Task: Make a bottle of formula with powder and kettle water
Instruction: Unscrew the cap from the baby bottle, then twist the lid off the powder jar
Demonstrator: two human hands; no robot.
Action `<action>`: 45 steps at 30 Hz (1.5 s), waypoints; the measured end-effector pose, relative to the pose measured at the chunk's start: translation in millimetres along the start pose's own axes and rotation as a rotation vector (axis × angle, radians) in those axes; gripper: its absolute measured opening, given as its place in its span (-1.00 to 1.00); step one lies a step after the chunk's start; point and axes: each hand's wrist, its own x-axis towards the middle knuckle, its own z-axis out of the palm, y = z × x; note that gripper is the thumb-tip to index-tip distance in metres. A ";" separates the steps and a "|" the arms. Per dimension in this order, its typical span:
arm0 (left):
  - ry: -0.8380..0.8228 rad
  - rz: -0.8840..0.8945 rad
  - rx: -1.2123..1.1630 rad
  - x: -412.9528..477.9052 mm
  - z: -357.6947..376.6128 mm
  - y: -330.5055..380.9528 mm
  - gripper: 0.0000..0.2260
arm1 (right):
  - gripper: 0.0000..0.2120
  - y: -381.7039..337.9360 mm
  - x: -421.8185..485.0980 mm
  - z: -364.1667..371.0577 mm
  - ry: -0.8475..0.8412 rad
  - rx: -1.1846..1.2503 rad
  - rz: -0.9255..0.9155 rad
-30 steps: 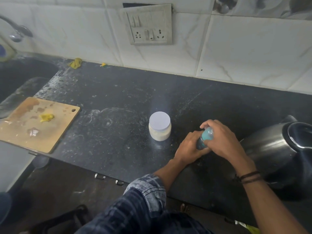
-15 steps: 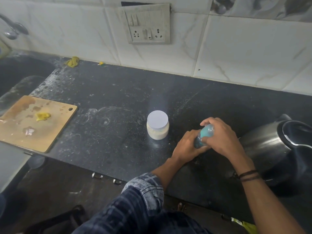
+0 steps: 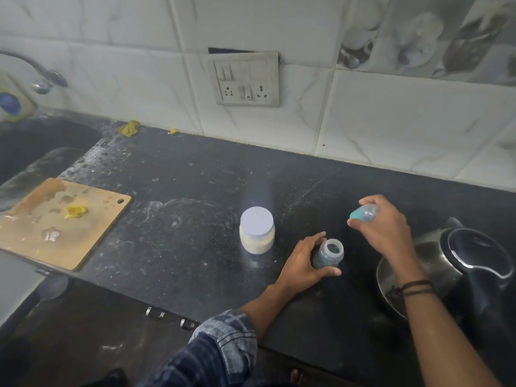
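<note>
**A:** Dark counter (image 3: 181,247) in view, and the bottle (image 3: 328,254) stands upright near the front edge, its mouth open towards us.

**B:** The left hand (image 3: 303,261) has it by the body. The thumb sits on the near side and the fingers curl round the back, a snug hold. Whether anything is inside, I cannot tell.

**A:** And the right hand (image 3: 382,230)?

**B:** It is up off the counter, behind and to the right of the bottle, with its fingers closed round the blue-green cap (image 3: 364,213). Cap and bottle are clearly apart.

**A:** The powder jar (image 3: 257,230) is just left of the bottle. Its white lid is on, there is pale powder below, and neither hand touches it.

**B:** On the right is the steel kettle (image 3: 446,263) with its dark lid down. The right forearm crosses in front of it, and there are black bands (image 3: 413,287) at the wrist.

**A:** Far left, a wooden cutting board (image 3: 61,222) carries a yellow scrap, and a tap (image 3: 42,76) hangs above that end. A switch plate (image 3: 245,79) sits on the tiled wall behind the jar.
</note>
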 end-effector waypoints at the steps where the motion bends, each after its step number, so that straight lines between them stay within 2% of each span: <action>1: 0.008 -0.003 -0.016 -2.5 -1.8 0.4 -0.14 | -0.58 3.6 5.1 4.3 -0.004 -0.008 0.006; 6: 0.038 0.014 -0.026 -22.2 -11.7 1.7 -0.14 | -0.61 23.5 23.3 33.6 -0.068 -0.067 0.047; 10: 0.122 0.065 0.014 -38.7 -20.2 9.7 -0.32 | -0.63 33.3 29.0 54.3 -0.151 -0.134 0.053; 16: 0.343 0.125 0.075 -58.9 -32.2 21.8 -0.62 | -0.74 45.8 32.4 75.6 -0.210 -0.180 0.035; 20: 0.506 0.137 0.076 -69.1 -39.4 21.4 -0.68 | -0.79 50.9 33.7 80.2 -0.254 -0.189 0.016; 28: 0.780 0.137 0.106 -80.5 -57.3 2.9 -0.72 | -0.76 56.1 33.7 76.4 -0.298 -0.174 0.007; 33: 0.831 0.000 -0.012 -76.5 -73.3 -14.0 -0.61 | -0.54 47.5 37.4 64.6 -0.343 -0.067 0.107; 36: 0.786 -0.094 -0.108 -74.9 -84.4 -24.2 -0.42 | -0.48 31.2 37.1 46.4 -0.265 -0.027 0.121; 39: 0.658 -0.169 -0.145 -69.4 -93.2 -37.6 -0.23 | -0.55 -1.4 24.9 31.8 -0.122 -0.029 0.036; 41: 0.584 -0.185 -0.160 -63.3 -97.8 -42.0 -0.12 | -0.63 -26.8 12.2 30.7 -0.087 0.021 -0.041; 45: 0.472 -0.192 -0.146 -48.4 -107.4 -39.0 0.05 | -0.71 -72.0 -13.4 53.6 -0.209 0.097 -0.204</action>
